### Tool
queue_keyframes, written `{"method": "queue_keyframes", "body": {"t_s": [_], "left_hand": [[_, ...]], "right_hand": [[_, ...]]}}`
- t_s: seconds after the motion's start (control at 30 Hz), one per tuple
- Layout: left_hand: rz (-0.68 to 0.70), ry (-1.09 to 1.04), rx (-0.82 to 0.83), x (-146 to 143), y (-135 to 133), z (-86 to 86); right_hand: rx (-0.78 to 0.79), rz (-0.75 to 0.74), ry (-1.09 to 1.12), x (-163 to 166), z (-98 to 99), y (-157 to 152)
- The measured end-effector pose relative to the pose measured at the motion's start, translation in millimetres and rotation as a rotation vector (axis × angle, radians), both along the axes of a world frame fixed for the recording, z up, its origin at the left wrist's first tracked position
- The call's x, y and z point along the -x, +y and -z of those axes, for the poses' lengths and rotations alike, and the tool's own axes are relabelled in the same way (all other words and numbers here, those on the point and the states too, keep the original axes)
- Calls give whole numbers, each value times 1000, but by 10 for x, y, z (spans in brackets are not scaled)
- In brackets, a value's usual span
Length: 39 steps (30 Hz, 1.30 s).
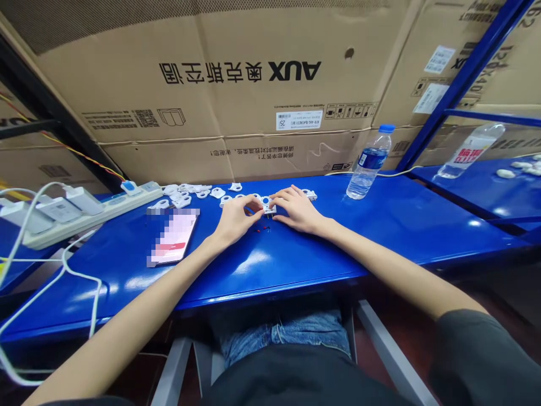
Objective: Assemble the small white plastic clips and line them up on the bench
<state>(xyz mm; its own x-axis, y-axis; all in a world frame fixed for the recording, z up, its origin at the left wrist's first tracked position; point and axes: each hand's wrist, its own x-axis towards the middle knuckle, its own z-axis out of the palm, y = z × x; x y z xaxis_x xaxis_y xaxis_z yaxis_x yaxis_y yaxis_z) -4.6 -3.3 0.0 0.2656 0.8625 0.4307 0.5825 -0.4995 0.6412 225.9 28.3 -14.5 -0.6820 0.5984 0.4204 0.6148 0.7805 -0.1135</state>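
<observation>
In front of me, a small white plastic part [267, 208] with a round hole sits between my two hands. My left hand [239, 218] pinches its left side, thumb and forefinger curled together. From the other side, my right hand [298, 210] grips it between thumb and fingers. Short thin pins or wires seem to stick out below the part, too small to make out. Tiny red pieces [266, 228] lie on the table just below. More white parts [310, 194] peek out behind both hands, partly hidden by my fingers.
Loose white plastic parts [186, 192] lie at the back left of the blue table [262, 276]. A phone [175, 237] lies left of my hands, near a power strip [122, 200] with white cables. A water bottle [368, 163] stands at right. Large cardboard boxes [236, 107] rise behind.
</observation>
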Motion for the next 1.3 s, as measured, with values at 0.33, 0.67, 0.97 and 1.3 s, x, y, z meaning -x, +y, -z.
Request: {"method": "queue_keyframes", "body": {"t_s": [0.33, 0.67, 0.97, 1.3], "left_hand": [[-48, 32, -127, 48, 39, 53], [-13, -55, -116, 14, 4, 40], [-39, -84, -133, -4, 8, 47], [-77, -85, -130, -15, -15, 22]], "right_hand": [[-24, -10, 13, 6, -7, -7], [-111, -39, 112, 24, 24, 1], [-195, -69, 130, 52, 12, -15], [-223, -60, 111, 68, -5, -46]]}}
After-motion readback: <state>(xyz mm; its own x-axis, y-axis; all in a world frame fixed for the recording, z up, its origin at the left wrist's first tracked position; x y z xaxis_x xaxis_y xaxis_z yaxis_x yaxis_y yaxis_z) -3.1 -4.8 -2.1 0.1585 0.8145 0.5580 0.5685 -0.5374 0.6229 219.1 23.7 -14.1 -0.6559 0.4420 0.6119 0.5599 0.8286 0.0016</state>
